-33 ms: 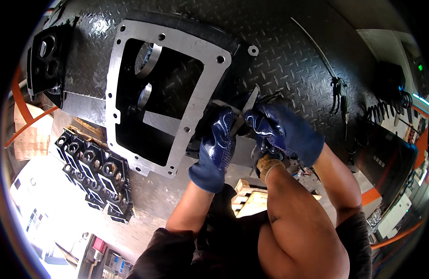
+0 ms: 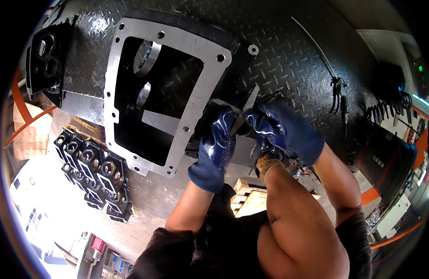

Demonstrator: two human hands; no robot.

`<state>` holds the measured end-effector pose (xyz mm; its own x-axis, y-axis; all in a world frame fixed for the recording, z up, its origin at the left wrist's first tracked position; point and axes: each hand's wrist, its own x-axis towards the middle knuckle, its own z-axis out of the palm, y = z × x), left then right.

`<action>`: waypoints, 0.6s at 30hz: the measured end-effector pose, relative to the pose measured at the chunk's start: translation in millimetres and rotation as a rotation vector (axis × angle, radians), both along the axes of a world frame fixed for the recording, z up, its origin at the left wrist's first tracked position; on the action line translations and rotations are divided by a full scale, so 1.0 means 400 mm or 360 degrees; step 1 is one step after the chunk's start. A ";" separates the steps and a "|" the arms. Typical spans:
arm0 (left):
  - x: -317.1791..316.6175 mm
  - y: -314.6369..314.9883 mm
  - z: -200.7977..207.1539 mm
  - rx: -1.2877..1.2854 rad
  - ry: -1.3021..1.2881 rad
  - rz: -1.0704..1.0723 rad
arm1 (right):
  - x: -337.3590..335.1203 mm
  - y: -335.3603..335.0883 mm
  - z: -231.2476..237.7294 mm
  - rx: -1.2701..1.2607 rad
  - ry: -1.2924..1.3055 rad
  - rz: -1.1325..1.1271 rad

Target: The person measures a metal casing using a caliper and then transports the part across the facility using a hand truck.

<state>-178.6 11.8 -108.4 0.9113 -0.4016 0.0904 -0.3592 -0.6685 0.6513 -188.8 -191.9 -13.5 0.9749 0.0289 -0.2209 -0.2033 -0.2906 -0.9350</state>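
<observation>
Both my hands wear dark blue coated gloves and meet close together beside a large casting. My left hand [image 2: 217, 149] has its fingers curled next to the casting's lower right side; what they grip is partly hidden. My right hand [image 2: 284, 132] is closed around a flat, pointed grey metal piece [image 2: 251, 100] that stands up between the hands. A second thin metal edge pokes out above my left fingers; whether the two belong together I cannot tell. The casting [image 2: 212, 42] is a black housing with a bare, machined frame face, bolt holes and a wide opening.
Black tread plate [image 2: 284, 60] lies behind the casting. Dark machined parts [image 2: 93, 172] sit in rows at lower left, another black casting [image 2: 47, 58] at far left. A thin rod with a hanging tool [image 2: 338, 93] stands right. Below my hands are a bent bare leg [image 2: 298, 209] and a wooden pallet [image 2: 254, 202].
</observation>
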 end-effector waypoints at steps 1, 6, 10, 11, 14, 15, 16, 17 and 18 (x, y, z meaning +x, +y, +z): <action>-0.005 -0.001 0.002 -0.0145 0.0249 0.0007 | 0.003 -0.002 0.008 -0.0011 0.0063 0.0013; 0.008 -0.011 0.028 -0.0213 0.0298 0.0001 | -0.009 -0.009 -0.027 -0.0189 -0.0218 0.0013; 0.024 -0.046 0.080 -0.0809 0.0712 0.0244 | -0.011 -0.008 -0.028 0.0156 0.0178 -0.0070; 0.030 -0.057 0.097 -0.1069 0.0971 0.0414 | -0.005 -0.010 -0.017 0.0202 0.0313 -0.0064; 0.035 -0.069 0.111 -0.1468 0.1494 0.0649 | 0.008 -0.015 -0.005 0.0096 0.0370 0.0021; 0.027 -0.061 0.095 -0.1297 0.1266 0.0409 | -0.003 -0.018 -0.020 0.0099 0.0332 0.0016; 0.026 -0.061 0.092 -0.1174 0.1133 0.0283 | -0.007 -0.025 -0.023 0.0204 0.0366 -0.0009; 0.024 -0.058 0.088 -0.1057 0.0991 0.0171 | -0.012 -0.030 -0.027 0.0307 0.0402 -0.0035; 0.028 -0.060 0.093 -0.0993 0.0946 0.0168 | -0.015 -0.037 -0.028 0.0512 0.0509 -0.0081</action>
<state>-167.5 -12.3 -71.3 0.9069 -0.3483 -0.2372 0.2010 -0.1372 0.9699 -194.8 -206.7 -24.5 0.8611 0.0990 -0.4987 -0.5030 0.0224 -0.8640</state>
